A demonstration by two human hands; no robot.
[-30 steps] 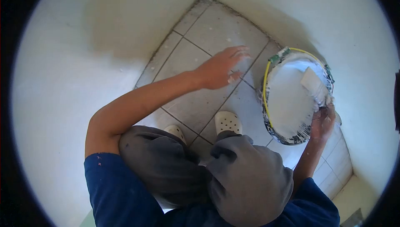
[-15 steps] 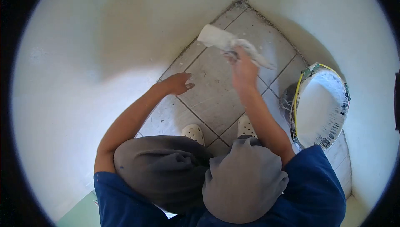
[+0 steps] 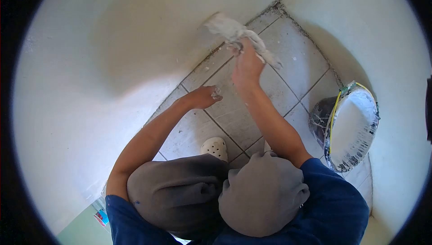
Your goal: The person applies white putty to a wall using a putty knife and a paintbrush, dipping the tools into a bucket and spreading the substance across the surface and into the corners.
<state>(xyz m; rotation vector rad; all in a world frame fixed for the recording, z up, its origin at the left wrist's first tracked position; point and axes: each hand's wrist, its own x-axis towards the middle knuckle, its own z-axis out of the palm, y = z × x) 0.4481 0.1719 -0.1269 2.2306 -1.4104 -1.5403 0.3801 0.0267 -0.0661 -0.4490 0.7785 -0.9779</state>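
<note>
My right hand [image 3: 248, 62] is closed round a wide paintbrush [image 3: 229, 29] thickly coated in white. Its broad end is at the lower part of the left wall [image 3: 148, 33], slightly blurred; whether it touches cannot be told. The other end sticks out past my fingers to the lower right. My left hand [image 3: 203, 97] hovers over the tiles with loosely curled fingers and white smears on the fingertips. I see nothing held in it. To the right, a dark bucket [image 3: 320, 115] with white liquid inside stands tilted in view, its rim streaked white.
Grey floor tiles [image 3: 225, 119] with dark joints run to a dirty corner [image 3: 278, 5] between the left wall and the right wall [image 3: 351, 15]. My knees [image 3: 265, 195] and a cream clog [image 3: 214, 148] are below my hands. A small colourful item [image 3: 101, 217] shows at lower left.
My right hand has moved the paintbrush left and up, from over the tiles to the left wall. My left hand has shifted slightly right, its fingers more curled. The view has shifted a little.
</note>
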